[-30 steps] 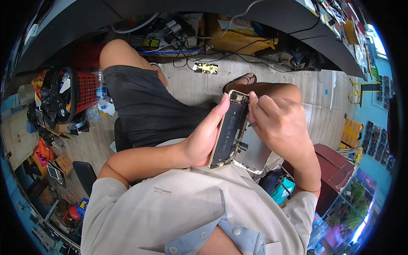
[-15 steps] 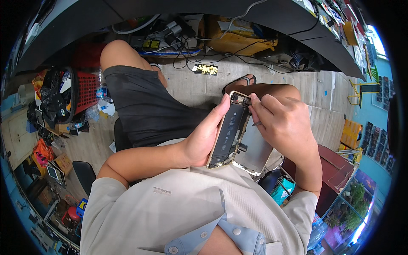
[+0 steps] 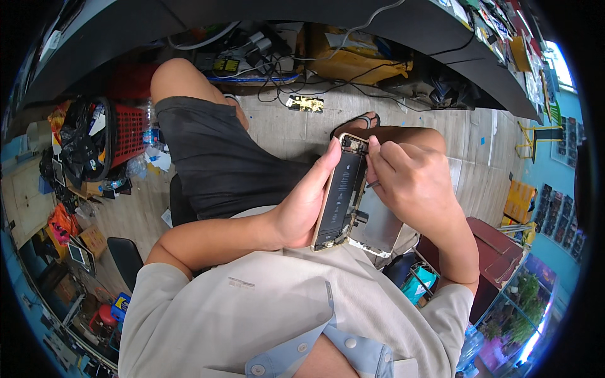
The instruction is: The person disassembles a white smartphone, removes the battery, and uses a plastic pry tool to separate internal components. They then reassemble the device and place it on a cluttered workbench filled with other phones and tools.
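An opened smartphone (image 3: 341, 193) lies tilted in my left hand (image 3: 304, 203), its gold frame between the thumb and the palm. A long black battery fills most of its inside, with small boards and connectors around it. The phone's screen panel (image 3: 377, 228) is folded out along the right side, its grey metal back showing. My right hand (image 3: 408, 173) is closed in a pinch at the upper right edge of the phone. A small dark grey piece shows by its curled fingers; I cannot tell whether it is a tool or a ring.
A dark desk edge (image 3: 195, 25) curves across the top. Tangled black cables (image 3: 277, 79) and a yellow package (image 3: 359, 63) lie beneath it. On the floor is a black and gold flat piece (image 3: 305, 104). A red basket (image 3: 128, 132) of bags stands left, a dark red box (image 3: 488, 255) right.
The phone has tilted slightly and shifted a little to the right at its lower end. My right hand has moved slightly left and keeps its pinch at the phone's upper right edge.
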A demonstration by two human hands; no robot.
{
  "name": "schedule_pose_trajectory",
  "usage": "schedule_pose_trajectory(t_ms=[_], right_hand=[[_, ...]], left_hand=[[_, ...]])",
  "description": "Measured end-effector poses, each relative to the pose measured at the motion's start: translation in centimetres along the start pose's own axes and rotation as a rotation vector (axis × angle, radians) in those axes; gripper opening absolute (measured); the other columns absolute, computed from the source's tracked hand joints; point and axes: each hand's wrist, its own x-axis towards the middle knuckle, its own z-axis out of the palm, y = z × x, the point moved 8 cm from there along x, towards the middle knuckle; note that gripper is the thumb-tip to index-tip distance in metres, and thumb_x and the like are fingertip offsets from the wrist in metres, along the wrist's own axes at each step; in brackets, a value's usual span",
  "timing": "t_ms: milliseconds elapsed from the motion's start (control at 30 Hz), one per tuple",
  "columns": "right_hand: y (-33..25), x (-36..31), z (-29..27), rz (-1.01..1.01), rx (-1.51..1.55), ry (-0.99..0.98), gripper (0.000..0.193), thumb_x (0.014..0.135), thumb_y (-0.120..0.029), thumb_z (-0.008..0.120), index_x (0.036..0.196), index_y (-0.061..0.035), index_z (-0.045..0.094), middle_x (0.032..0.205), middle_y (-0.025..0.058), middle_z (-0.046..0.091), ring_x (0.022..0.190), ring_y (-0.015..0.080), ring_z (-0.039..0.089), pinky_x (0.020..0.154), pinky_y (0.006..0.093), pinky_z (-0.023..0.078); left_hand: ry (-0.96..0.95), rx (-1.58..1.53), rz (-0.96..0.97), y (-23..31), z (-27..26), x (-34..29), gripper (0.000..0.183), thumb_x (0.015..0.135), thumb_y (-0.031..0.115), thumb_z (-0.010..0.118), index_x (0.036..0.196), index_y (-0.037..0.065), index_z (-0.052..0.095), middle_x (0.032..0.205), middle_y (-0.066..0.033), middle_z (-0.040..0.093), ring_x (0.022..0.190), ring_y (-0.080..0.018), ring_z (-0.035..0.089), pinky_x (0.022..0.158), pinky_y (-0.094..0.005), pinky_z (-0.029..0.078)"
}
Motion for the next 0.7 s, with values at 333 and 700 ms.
schedule_pose_trajectory(t_ms=[333,700], right_hand=[[0.3,-0.3,-0.1,0.058,-0.008,-0.009,0.031,0.089,-0.006,0.087,0.116,0.0084,0.083,0.088,0.0067,0.065,0.073,0.0216,0.074,0.062,0.0394,0.059],[7.0,-0.9,-6.6,0.405,0.629,0.118,0.029,0.115,-0.023,0.076,0.125,0.0019,0.085,0.099,0.0105,0.074,0.09,0.0218,0.069,0.079,0.0359,0.053]], left_hand=[[0.039,0.006,-0.016,-0.3,-0.7,0.0,0.083,0.121,0.081,0.034,0.153,0.014,0.071,0.119,-0.0012,0.08,0.098,-0.0092,0.078,0.081,-0.0302,0.067],[-0.138,-0.099,-0.023,0.4,2.2,-0.8,0.089,0.123,0.077,0.032,0.184,0.014,0.043,0.156,-0.0066,0.072,0.129,-0.0155,0.075,0.111,-0.0358,0.062]])
